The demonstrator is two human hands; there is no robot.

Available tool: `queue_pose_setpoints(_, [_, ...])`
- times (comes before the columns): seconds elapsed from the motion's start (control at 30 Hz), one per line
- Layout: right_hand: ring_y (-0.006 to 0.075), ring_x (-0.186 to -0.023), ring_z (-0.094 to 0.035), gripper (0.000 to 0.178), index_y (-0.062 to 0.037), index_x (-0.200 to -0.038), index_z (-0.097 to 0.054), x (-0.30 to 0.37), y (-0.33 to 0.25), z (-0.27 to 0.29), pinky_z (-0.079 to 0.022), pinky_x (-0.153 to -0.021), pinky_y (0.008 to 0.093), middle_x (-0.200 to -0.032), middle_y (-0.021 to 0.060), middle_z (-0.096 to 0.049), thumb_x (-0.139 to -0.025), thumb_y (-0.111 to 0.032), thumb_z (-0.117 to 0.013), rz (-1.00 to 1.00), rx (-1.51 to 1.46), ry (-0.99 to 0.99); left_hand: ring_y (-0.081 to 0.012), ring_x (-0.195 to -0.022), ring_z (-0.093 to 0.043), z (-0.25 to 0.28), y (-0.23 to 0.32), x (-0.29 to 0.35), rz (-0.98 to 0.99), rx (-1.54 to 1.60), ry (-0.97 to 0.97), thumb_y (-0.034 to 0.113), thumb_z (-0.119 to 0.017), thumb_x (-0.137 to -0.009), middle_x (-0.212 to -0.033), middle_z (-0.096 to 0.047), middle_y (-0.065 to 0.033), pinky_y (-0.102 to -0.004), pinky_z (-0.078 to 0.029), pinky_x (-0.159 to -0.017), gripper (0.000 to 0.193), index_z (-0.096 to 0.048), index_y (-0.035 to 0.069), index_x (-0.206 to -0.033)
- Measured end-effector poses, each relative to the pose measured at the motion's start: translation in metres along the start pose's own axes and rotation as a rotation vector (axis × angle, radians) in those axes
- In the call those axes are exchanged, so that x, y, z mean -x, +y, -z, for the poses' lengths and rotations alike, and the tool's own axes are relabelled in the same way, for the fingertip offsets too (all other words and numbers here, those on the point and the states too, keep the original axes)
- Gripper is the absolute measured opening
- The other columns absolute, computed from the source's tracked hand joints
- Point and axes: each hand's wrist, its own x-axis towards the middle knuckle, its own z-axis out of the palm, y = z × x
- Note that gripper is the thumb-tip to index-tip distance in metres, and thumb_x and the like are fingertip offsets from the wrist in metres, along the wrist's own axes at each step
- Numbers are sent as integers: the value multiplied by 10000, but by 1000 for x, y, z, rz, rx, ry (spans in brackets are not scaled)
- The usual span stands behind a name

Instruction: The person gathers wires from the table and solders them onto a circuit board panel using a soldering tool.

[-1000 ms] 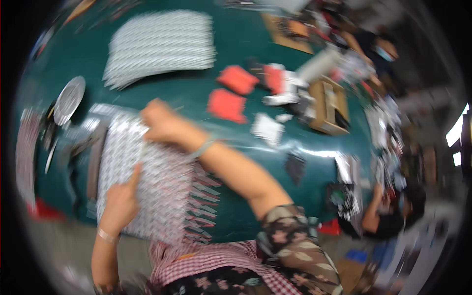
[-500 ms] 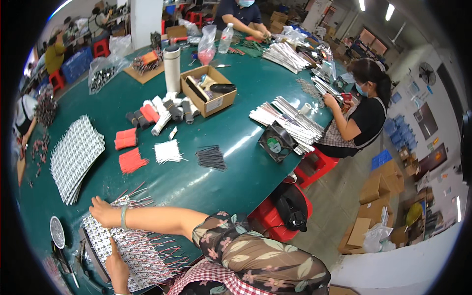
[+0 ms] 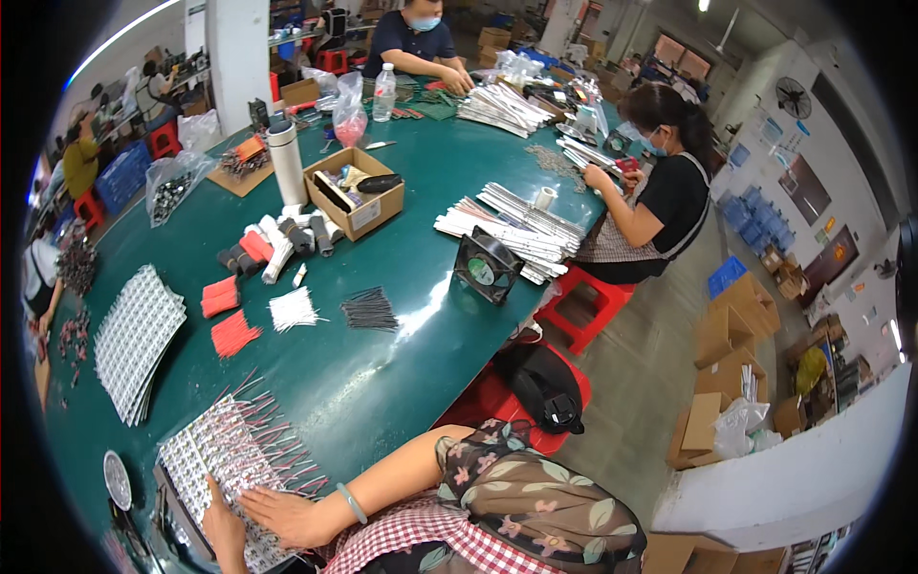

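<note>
A white panel of small circuit boards [image 3: 199,442] lies at the table's near left, with red and white wires [image 3: 273,435] sticking out along its right side. My right hand [image 3: 285,515], wearing a pale green bangle [image 3: 351,502], rests flat on the panel with fingers stretched out. Beside it my left hand [image 3: 224,526] touches the panel with its index finger extended; its other fingers are partly hidden. A dark bar [image 3: 182,512] runs along the panel's left edge. To its left are a small round dish [image 3: 117,480] and dark-handled tools [image 3: 129,531].
Stacked white panels [image 3: 139,344] lie farther left. Beyond are red wires [image 3: 234,333], white wires [image 3: 292,309], black wires [image 3: 370,309], an open cardboard box [image 3: 359,206], a thermos [image 3: 286,163] and a fan [image 3: 488,268]. Two co-workers sit across the green table [image 3: 421,359].
My right hand has moved from the panel's far edge back toward me and now lies flat next to my left hand. The view has shifted slightly.
</note>
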Motion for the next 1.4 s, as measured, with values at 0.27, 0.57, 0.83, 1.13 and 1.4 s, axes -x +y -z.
queue_pose_setpoints(0.27, [333,-1454,-256,883,62,-1447,-354,54,-1,52,-197,-1184,507,-1557,210,-293,-819,-470,-673,-58,278,-85,-407,-663,-634,41,58,16,112,135,73,23,-516,-792,-733,-655,-209,-507,-475,-581,604,-451,23,-1393])
queue_pose_setpoints(0.57, [403,-1466,-194,751,37,-1473,-298,77,-31,82,-147,-1181,542,-1552,234,-269,-881,-224,-679,-62,105,-182,-403,-653,-625,45,54,67,258,304,79,43,-559,-810,-685,-634,-215,-512,-475,-613,497,-491,6,-1302])
queue_pose_setpoints(0.83, [414,-1423,-290,668,53,-1414,-387,44,-47,93,-248,-1147,539,-1496,244,-355,-853,-143,-692,77,80,-35,-441,-711,-641,56,45,58,373,416,-3,41,-615,-687,-703,-625,-275,-469,-514,-685,205,-615,-60,-865])
queue_pose_setpoints(1.13, [375,-1432,-292,710,40,-1423,-396,-10,-39,69,-251,-1152,518,-1522,216,-338,-861,-285,-683,160,212,-156,-240,-564,-648,85,30,79,510,731,68,49,-637,-665,-595,-621,-180,-330,-491,-557,129,-598,-57,-727])
queue_pose_setpoints(1.4, [341,-1291,-446,519,45,-1307,-524,-12,-50,38,-311,-1115,494,-1308,182,-534,-886,-238,-634,232,165,-157,-185,-517,-608,70,22,91,572,856,83,65,-650,-673,-566,-607,-149,-312,-478,-539,155,-588,-58,-744])
